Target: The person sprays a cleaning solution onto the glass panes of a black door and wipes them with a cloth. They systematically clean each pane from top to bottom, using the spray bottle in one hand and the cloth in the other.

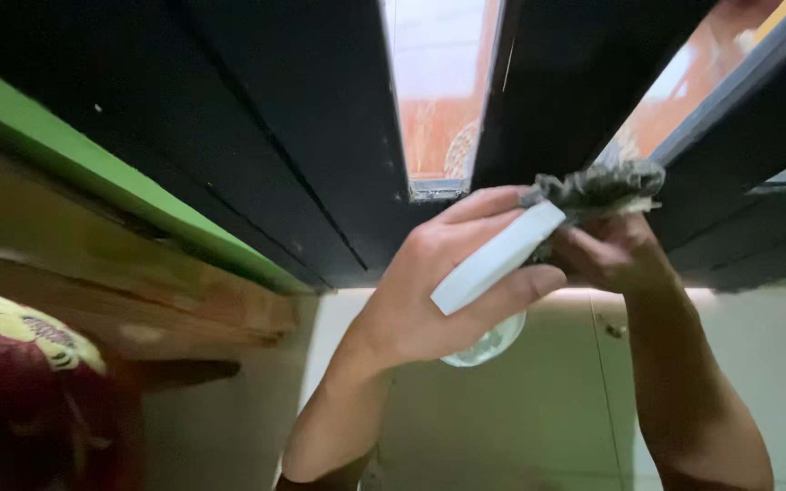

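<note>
Black window frames point(256, 136) fill the head view, with a green strip point(93, 182) at their left edge and pale tiles point(539, 400) below. Your left hand point(438, 291) curls its fingers around a white spray bottle point(493, 259), held just under the frame's lower edge. Your right hand point(616, 255) clutches a grey cloth point(602, 186), bunched against that dark frame, touching the bottle's top end.

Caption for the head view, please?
Left hand grips a white spray bottle; right hand holds a grey rag at a black window frame.
</note>
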